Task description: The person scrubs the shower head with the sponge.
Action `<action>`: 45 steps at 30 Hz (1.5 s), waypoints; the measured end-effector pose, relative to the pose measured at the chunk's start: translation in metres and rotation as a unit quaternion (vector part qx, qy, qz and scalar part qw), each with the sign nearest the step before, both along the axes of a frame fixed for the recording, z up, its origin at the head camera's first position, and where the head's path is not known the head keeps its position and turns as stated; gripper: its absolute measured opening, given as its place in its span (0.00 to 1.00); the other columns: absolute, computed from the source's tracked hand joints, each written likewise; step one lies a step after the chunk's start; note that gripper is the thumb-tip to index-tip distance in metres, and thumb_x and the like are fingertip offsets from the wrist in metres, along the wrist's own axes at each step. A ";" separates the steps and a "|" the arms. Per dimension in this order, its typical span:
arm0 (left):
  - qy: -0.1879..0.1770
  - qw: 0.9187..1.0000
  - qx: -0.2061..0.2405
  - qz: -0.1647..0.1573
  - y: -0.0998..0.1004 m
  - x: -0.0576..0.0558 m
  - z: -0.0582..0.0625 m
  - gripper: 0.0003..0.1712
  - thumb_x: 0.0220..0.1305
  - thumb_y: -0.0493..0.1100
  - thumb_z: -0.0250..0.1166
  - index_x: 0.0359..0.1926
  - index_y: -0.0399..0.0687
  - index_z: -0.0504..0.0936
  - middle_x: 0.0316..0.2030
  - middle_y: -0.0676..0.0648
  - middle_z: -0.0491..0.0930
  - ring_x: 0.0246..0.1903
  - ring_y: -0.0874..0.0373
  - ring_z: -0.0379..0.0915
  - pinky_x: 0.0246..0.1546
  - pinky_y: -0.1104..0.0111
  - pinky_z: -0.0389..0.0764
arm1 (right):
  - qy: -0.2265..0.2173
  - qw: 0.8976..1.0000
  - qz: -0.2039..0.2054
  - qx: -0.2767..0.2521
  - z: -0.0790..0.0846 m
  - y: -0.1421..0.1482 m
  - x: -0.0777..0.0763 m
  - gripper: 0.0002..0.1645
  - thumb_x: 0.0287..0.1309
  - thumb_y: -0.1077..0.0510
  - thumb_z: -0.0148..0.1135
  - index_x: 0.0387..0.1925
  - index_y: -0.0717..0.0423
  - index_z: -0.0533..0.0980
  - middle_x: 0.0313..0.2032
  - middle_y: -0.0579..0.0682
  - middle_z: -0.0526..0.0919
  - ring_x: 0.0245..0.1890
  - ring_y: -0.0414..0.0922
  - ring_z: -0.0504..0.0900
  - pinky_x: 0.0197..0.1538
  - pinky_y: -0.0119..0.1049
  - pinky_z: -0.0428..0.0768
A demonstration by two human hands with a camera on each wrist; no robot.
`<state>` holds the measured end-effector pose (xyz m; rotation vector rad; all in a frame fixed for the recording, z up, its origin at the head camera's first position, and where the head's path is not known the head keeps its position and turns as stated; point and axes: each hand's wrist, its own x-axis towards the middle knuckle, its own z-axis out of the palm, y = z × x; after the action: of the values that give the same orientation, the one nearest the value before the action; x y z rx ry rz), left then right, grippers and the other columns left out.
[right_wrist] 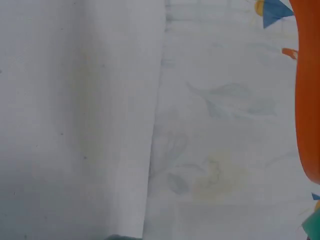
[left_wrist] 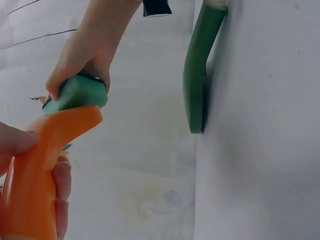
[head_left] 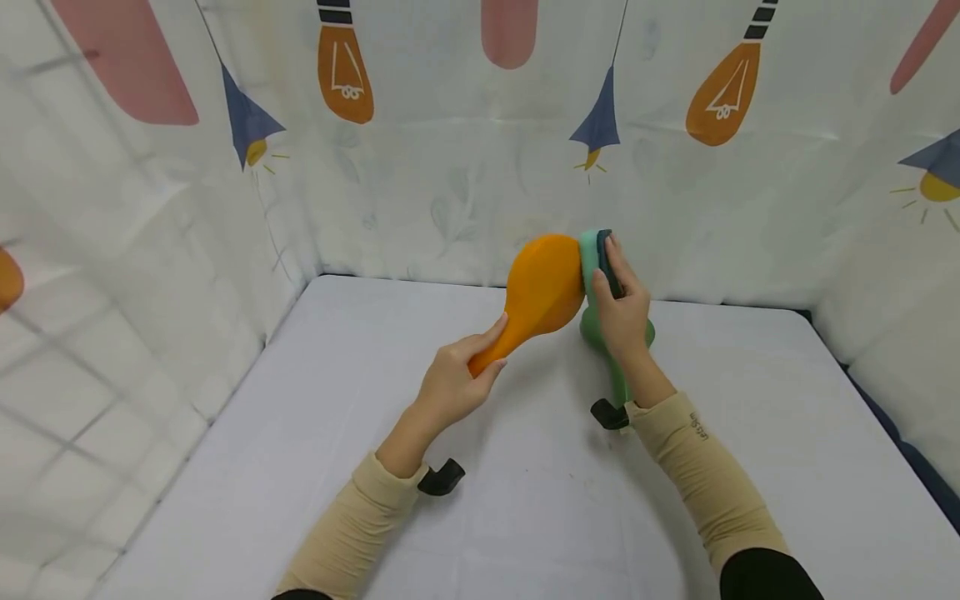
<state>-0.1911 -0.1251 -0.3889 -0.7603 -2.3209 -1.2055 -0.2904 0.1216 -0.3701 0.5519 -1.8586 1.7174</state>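
My left hand [head_left: 457, 379] grips the handle of an orange shower head [head_left: 547, 283], holding it raised and tilted above the table with its smooth rounded back towards the head camera. Against the right edge of its head is a teal sponge [head_left: 588, 258] with a dark backing, which my right hand [head_left: 626, 312] holds between thumb and fingers. A green shower head [head_left: 592, 329] lies on the table behind the right hand and forearm, partly hidden by them. The left wrist view shows the sponge [left_wrist: 80, 94] at the end of the orange head.
The table [head_left: 525, 500] has a white cover with a few small specks. Whitish curtains [head_left: 465, 200] printed with lamps and bulbs enclose its back and sides. A black camera mount [head_left: 442, 477] sits at the left wrist, another [head_left: 609, 414] at the right wrist.
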 end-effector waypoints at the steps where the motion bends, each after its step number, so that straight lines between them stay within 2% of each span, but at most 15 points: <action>1: -0.005 1.000 0.009 -0.005 0.000 0.000 0.001 0.34 0.63 0.30 0.71 0.70 0.39 0.74 0.54 0.38 0.84 0.45 0.46 0.83 0.45 0.57 0.85 | 0.031 0.999 -0.014 0.014 -0.001 -0.002 0.001 0.30 0.71 0.68 0.55 0.72 0.61 0.67 0.74 0.55 0.64 0.76 0.48 0.60 0.74 0.41 0.60; 5: -0.019 0.999 0.030 -0.015 0.000 0.000 0.001 0.34 0.64 0.31 0.70 0.71 0.39 0.73 0.56 0.37 0.83 0.46 0.46 0.83 0.46 0.57 0.85 | 0.157 0.983 -0.054 0.076 -0.003 -0.015 0.005 0.30 0.63 0.70 0.59 0.67 0.69 0.72 0.71 0.62 0.68 0.74 0.58 0.62 0.74 0.49 0.62; 8: -0.030 0.999 0.041 -0.014 0.000 -0.002 -0.001 0.34 0.65 0.31 0.70 0.71 0.39 0.72 0.59 0.38 0.81 0.49 0.46 0.83 0.48 0.57 0.85 | 0.257 0.956 -0.066 0.124 -0.006 -0.026 0.007 0.27 0.61 0.68 0.61 0.62 0.68 0.77 0.67 0.64 0.73 0.70 0.67 0.65 0.71 0.57 0.64; 11: -0.039 0.998 0.050 -0.011 -0.001 -0.004 -0.003 0.33 0.65 0.30 0.70 0.71 0.38 0.72 0.62 0.38 0.78 0.54 0.44 0.81 0.50 0.56 0.84 | 0.336 0.925 -0.060 0.167 -0.011 -0.035 0.012 0.24 0.66 0.63 0.61 0.62 0.61 0.79 0.66 0.61 0.75 0.66 0.72 0.67 0.67 0.64 0.66; 15: -0.047 0.997 0.061 -0.009 -0.001 -0.006 -0.003 0.33 0.66 0.30 0.69 0.70 0.37 0.72 0.63 0.39 0.76 0.57 0.44 0.79 0.52 0.55 0.82 | 0.381 0.893 -0.040 0.235 -0.019 -0.038 0.020 0.22 0.72 0.57 0.58 0.65 0.52 0.79 0.67 0.55 0.75 0.66 0.71 0.69 0.60 0.64 0.70; 19: -0.058 0.995 0.076 -0.009 -0.003 -0.007 -0.003 0.32 0.66 0.30 0.69 0.70 0.37 0.73 0.63 0.39 0.76 0.57 0.43 0.79 0.53 0.55 0.82 | 0.407 0.863 -0.006 0.299 -0.023 -0.027 0.022 0.24 0.71 0.57 0.60 0.66 0.50 0.78 0.67 0.54 0.76 0.66 0.69 0.69 0.56 0.63 0.72; 22: -0.076 0.992 0.095 -0.019 -0.003 -0.007 -0.002 0.32 0.66 0.30 0.69 0.70 0.38 0.73 0.64 0.38 0.77 0.50 0.44 0.83 0.49 0.56 0.84 | 0.420 0.851 0.014 0.315 -0.025 -0.016 0.018 0.23 0.72 0.57 0.59 0.66 0.50 0.78 0.68 0.53 0.75 0.66 0.68 0.69 0.54 0.62 0.72; 24: -0.094 0.989 0.109 -0.028 -0.003 -0.007 -0.001 0.32 0.66 0.30 0.68 0.71 0.38 0.73 0.63 0.38 0.77 0.43 0.45 0.84 0.46 0.60 0.85 | 0.420 0.855 0.016 0.305 -0.026 -0.011 0.015 0.22 0.73 0.56 0.58 0.65 0.51 0.79 0.68 0.53 0.75 0.65 0.69 0.70 0.53 0.63 0.72; 26: -0.117 0.984 0.126 -0.036 -0.003 -0.007 -0.001 0.32 0.67 0.31 0.67 0.72 0.39 0.72 0.56 0.36 0.82 0.35 0.44 0.83 0.42 0.65 0.85 | 0.405 0.870 0.008 0.282 -0.029 -0.006 0.012 0.21 0.73 0.55 0.58 0.64 0.50 0.80 0.67 0.53 0.76 0.64 0.70 0.71 0.54 0.63 0.72; 30: -0.152 0.975 0.157 -0.033 -0.005 -0.009 -0.002 0.35 0.66 0.32 0.69 0.73 0.43 0.71 0.43 0.36 0.85 0.33 0.43 0.81 0.37 0.69 0.82 | 0.334 0.918 -0.014 0.216 -0.033 0.006 0.006 0.21 0.72 0.55 0.60 0.63 0.53 0.81 0.66 0.56 0.76 0.66 0.70 0.70 0.62 0.65 0.70; 32: -0.169 0.971 0.170 -0.024 -0.005 -0.009 -0.001 0.38 0.63 0.33 0.73 0.73 0.46 0.71 0.45 0.38 0.85 0.36 0.45 0.80 0.39 0.69 0.81 | 0.289 0.940 -0.019 0.181 -0.035 0.013 0.004 0.22 0.68 0.60 0.62 0.62 0.58 0.81 0.65 0.60 0.76 0.67 0.70 0.68 0.67 0.65 0.66; 34: -0.186 0.966 0.181 -0.015 -0.006 -0.010 0.000 0.42 0.59 0.33 0.76 0.73 0.50 0.71 0.49 0.39 0.84 0.40 0.47 0.78 0.42 0.67 0.80 | 0.245 0.955 -0.021 0.164 -0.035 0.020 0.004 0.24 0.63 0.66 0.64 0.60 0.65 0.79 0.65 0.65 0.75 0.69 0.70 0.66 0.69 0.65 0.64; 36: -0.198 0.962 0.188 -0.004 -0.006 -0.010 0.000 0.45 0.55 0.34 0.79 0.73 0.53 0.71 0.52 0.40 0.84 0.41 0.49 0.76 0.43 0.65 0.79 | 0.208 0.965 -0.024 0.159 -0.035 0.026 0.005 0.27 0.56 0.74 0.64 0.59 0.71 0.78 0.65 0.69 0.73 0.70 0.69 0.65 0.69 0.63 0.63; 39: -0.200 0.961 0.191 0.001 -0.006 -0.011 -0.002 0.45 0.56 0.33 0.78 0.73 0.54 0.71 0.50 0.40 0.84 0.41 0.49 0.76 0.43 0.64 0.79 | 0.170 0.972 -0.034 0.160 -0.032 0.029 0.009 0.29 0.52 0.81 0.62 0.59 0.77 0.75 0.66 0.72 0.70 0.70 0.70 0.63 0.71 0.58 0.64; 45: -0.186 0.959 0.214 -0.002 -0.006 -0.011 -0.005 0.41 0.61 0.31 0.73 0.74 0.51 0.70 0.56 0.40 0.79 0.39 0.46 0.78 0.39 0.67 0.85 | 0.157 0.978 -0.038 0.130 -0.012 0.022 0.028 0.28 0.52 0.84 0.57 0.58 0.83 0.72 0.63 0.79 0.69 0.67 0.76 0.63 0.72 0.39 0.62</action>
<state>-0.2023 -0.1308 -0.3938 -0.4095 -2.1996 -1.9042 -0.2629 0.1432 -0.3822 0.7937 -1.8555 1.2601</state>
